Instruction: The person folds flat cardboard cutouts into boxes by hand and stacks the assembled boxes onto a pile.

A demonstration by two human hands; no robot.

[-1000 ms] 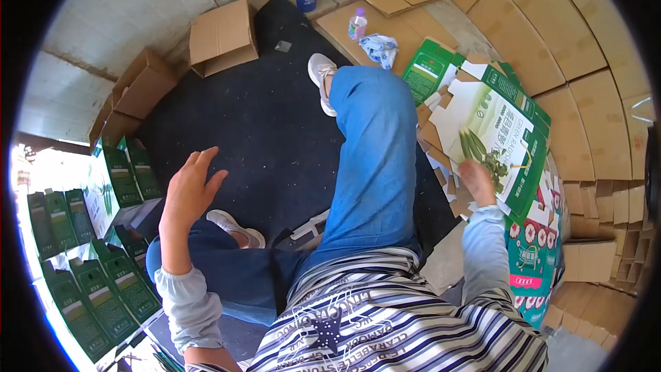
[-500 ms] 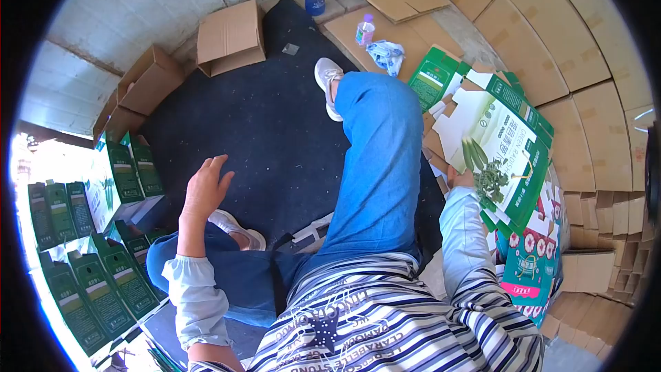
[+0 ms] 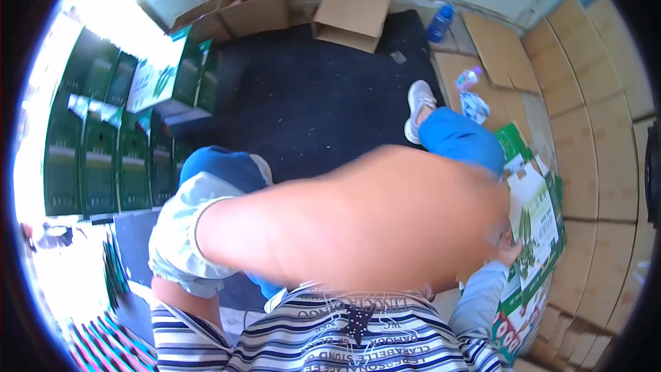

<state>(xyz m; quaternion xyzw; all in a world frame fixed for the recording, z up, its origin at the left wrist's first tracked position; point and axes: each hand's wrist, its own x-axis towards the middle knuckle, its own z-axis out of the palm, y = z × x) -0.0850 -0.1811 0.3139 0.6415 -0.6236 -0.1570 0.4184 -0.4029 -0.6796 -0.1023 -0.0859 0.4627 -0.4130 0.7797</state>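
My left hand [image 3: 420,217] is raised close to the camera, large and smeared by motion, so its fingers cannot be made out. It covers much of my lap and part of the view to the right. My right hand [image 3: 507,249] is low at the right, its fingers closed on the near edge of a flattened green and white carton [image 3: 540,196] printed with radishes. That carton lies on a pile of similar flat cartons [image 3: 509,143] beside my leg. Some of my right hand is hidden behind the raised left one.
Upright green cartons [image 3: 62,165] stand in rows at the left. Brown boxes [image 3: 351,14] sit along the back wall, near a blue bottle [image 3: 441,23], a small pink-capped bottle [image 3: 468,78] and a blue-white cloth [image 3: 474,107]. Stacked brown cartons [image 3: 609,151] line the right side.
My left hand has swung up from beside my knee to close before the camera. The view has turned left, shifting the surroundings rightward. My right hand stays at the carton's edge.
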